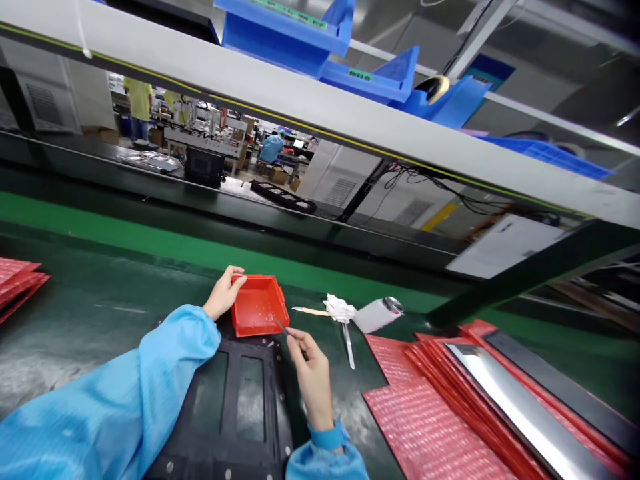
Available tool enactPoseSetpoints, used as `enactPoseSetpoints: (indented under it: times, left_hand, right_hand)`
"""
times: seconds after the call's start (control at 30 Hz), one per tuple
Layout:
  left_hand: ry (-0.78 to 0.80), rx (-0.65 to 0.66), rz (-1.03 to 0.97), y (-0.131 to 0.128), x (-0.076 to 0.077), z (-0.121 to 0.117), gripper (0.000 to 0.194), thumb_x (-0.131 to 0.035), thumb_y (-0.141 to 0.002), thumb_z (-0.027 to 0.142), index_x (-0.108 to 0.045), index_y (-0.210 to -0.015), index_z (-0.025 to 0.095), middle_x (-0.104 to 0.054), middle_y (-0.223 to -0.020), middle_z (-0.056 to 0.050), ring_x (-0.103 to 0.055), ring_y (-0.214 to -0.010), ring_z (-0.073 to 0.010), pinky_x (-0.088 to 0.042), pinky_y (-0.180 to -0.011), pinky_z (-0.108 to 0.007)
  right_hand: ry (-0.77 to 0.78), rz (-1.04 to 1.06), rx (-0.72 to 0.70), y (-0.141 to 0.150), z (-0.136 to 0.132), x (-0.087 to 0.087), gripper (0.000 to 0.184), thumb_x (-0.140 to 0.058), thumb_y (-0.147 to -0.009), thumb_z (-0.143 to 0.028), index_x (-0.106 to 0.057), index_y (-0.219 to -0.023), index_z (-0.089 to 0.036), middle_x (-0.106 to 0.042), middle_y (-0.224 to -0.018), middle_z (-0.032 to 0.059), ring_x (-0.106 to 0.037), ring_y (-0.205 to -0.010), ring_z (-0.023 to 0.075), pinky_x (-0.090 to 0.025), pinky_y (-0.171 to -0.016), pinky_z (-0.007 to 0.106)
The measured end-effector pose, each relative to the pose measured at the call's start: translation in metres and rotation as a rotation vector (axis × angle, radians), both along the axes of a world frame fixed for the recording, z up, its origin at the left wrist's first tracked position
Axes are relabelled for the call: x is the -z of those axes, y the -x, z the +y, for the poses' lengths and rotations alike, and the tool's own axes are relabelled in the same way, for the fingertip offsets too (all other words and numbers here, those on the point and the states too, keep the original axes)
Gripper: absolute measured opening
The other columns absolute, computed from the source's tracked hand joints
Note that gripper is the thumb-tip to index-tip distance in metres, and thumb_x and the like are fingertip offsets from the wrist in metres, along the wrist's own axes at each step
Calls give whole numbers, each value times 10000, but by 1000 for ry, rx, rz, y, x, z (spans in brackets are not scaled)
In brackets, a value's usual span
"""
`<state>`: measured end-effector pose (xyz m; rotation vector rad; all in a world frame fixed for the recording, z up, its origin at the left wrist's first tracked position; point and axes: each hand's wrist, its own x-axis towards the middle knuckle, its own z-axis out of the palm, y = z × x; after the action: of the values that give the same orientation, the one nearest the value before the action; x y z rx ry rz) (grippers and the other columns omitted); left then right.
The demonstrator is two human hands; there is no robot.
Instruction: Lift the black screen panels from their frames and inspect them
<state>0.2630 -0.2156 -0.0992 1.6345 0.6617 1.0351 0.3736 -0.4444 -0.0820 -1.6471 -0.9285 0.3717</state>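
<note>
My left hand grips the upper left wall of a small red plastic bin, thumb over the rim. Tiny pale pieces lie scattered on the bin's floor, too small to name. In my right hand is a pair of dark tweezers, pinched between thumb and fingers. The tips reach over the bin's lower right corner; whether they hold a piece I cannot make out. Below the bin lies a black panel frame with rectangular openings and small round fittings along its edge. My left sleeve covers part of it.
Right of the bin are a crumpled white wipe, a thin blade-like tool and a white bottle on its side. Red bubble-wrap sleeves with panels fill the right; more sleeves lie left. A shelf beam crosses overhead.
</note>
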Motion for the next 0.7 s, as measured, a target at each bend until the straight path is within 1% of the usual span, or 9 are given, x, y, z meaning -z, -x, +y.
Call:
enactPoseSetpoints:
  times: [0.17, 0.23, 0.3, 0.4, 0.47, 0.5, 0.6, 0.67, 0.7]
  left_hand:
    - [-10, -2, 43, 2, 3, 3, 361, -496, -931, 449, -553, -1114, 143, -645, -1007, -66, -621, -937, -187, -469, -892, -401]
    - [-27, -12, 79, 5, 3, 4, 393, -435, -945, 494, -553, -1113, 159, -648, -1016, -68, -619, -955, -188, -455, -910, -388]
    - [-43, -21, 119, 8, 2, 4, 443, -361, -951, 543, -554, -1119, 181, -648, -1045, -72, -609, -996, -194, -439, -931, -364]
    - [-57, -22, 169, 10, 0, 4, 526, -289, -942, 601, -544, -1151, 192, -636, -1104, -84, -588, -1059, -211, -419, -958, -345]
    - [-62, -19, 190, 10, -1, 4, 566, -279, -931, 627, -533, -1170, 182, -620, -1140, -98, -570, -1093, -225, -403, -980, -350]
    - [-63, -18, 198, 10, -1, 4, 582, -278, -925, 638, -530, -1174, 176, -615, -1148, -105, -563, -1103, -231, -395, -989, -355]
    - [-68, -19, 210, 8, 1, 7, 625, -262, -913, 668, -533, -1170, 166, -607, -1143, -112, -553, -1107, -243, -379, -1006, -372]
    - [-77, -25, 214, 8, 2, 8, 644, -246, -907, 683, -542, -1159, 171, -607, -1128, -109, -554, -1099, -246, -376, -1007, -381]
    - [-82, -30, 216, 8, 3, 8, 652, -237, -905, 689, -547, -1154, 174, -608, -1118, -108, -557, -1090, -248, -380, -1002, -386]
  right_hand:
    - [-31, 21, 41, 4, -5, -8, 391, -608, -840, -492, -661, -1026, -152, -657, -789, 34, -571, -759, 195, -424, -728, 293]
    - [-47, 33, 94, 8, -18, -16, 387, -611, -845, -483, -655, -1048, -157, -659, -818, 37, -573, -774, 194, -427, -732, 293]
    - [-57, 43, 184, 10, -45, -24, 383, -623, -841, -475, -651, -1063, -165, -669, -882, 52, -584, -813, 202, -437, -751, 298]
    - [-48, 9, 426, 8, -116, -30, 386, -656, -808, -480, -663, -1047, -177, -671, -966, 70, -592, -869, 225, -454, -781, 311]
    - [-1, -18, 592, 4, -179, -27, 388, -696, -762, -489, -675, -1004, -186, -672, -957, 63, -591, -894, 238, -462, -795, 308]
    - [51, 0, 621, 3, -212, -24, 385, -715, -737, -498, -681, -969, -193, -674, -925, 56, -594, -889, 240, -469, -786, 299]
    - [328, 101, 532, -1, -296, -3, 411, -686, -717, -562, -698, -899, -194, -665, -771, 45, -622, -816, 251, -496, -694, 282]
    - [552, 104, 459, -1, -325, 20, 454, -605, -727, -615, -698, -842, -187, -680, -783, 62, -636, -798, 259, -502, -671, 286]
    - [660, 66, 433, 0, -329, 34, 475, -530, -754, -623, -694, -825, -183, -688, -801, 73, -642, -789, 259, -503, -666, 289]
